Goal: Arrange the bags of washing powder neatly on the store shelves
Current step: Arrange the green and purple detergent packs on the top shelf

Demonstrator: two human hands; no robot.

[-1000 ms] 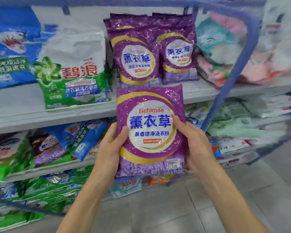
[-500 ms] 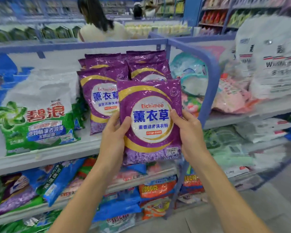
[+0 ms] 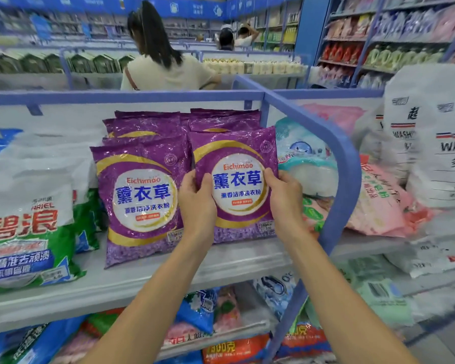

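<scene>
Purple film bag [image 3: 237, 185]: soft, powder-filled, probably slippery; I judge it light. Left hand [image 3: 196, 203] and right hand [image 3: 284, 200] grip its side edges, thumbs in front. It stands upright over the shelf [image 3: 221, 261], just beside the matching stack [image 3: 139, 198].

Of the held purple bag [image 3: 237, 153], the left edge sits under the left hand [image 3: 195, 206] and the right edge under the right hand [image 3: 285, 203]; fingers behind it are hidden, only thumbs show. Its price sticker [image 3: 267, 227] at 5 o'clock is too small to read. The purple bags behind [image 3: 221, 119] show top strips only. The green-white bag [image 3: 29, 227] at 9 o'clock is cut by the left edge, the white sack [image 3: 431, 153] at 3 o'clock by the right edge. The lower-shelf bags [image 3: 200, 308] at 6 o'clock are blurred.
</scene>
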